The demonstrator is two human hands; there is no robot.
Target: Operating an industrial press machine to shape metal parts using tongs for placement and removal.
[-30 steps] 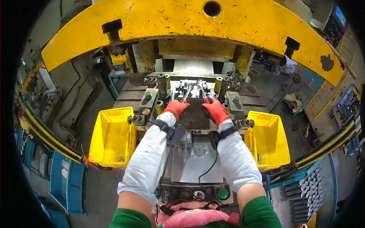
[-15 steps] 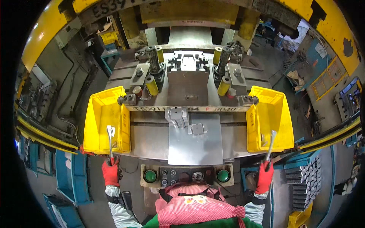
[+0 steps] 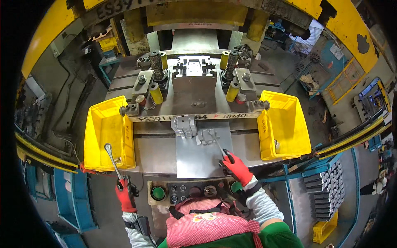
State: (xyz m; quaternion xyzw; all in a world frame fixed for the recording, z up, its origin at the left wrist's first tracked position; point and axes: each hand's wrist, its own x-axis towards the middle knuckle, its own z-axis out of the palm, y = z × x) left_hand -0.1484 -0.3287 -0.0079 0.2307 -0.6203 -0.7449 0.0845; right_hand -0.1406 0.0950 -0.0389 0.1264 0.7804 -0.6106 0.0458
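Observation:
My left hand (image 3: 127, 194), in a red and black glove, is closed round a long metal rod tool (image 3: 113, 159). Its rounded head is up over the left yellow bin (image 3: 92, 124). My right hand (image 3: 237, 167), gloved alike, grips a similar rod tool (image 3: 220, 145) by its dark handle. That tool's head is over a flat grey metal part (image 3: 205, 137); whether it touches cannot be made out. The part lies on a bare metal sheet (image 3: 194, 163), beside a stack of similar grey parts (image 3: 183, 125).
Behind the sheet stands a press die (image 3: 194, 93) with posts and yellow cylinders. A second yellow bin (image 3: 304, 124) is at the right. A control panel with a green button (image 3: 158, 193) sits near my body. Several stacked metal parts (image 3: 326, 190) are on the right.
My right hand has swung left and forward from the right bin, bringing its tool over the flat part. The left tool's head has dropped lower and moved left. The whole view shifted slightly.

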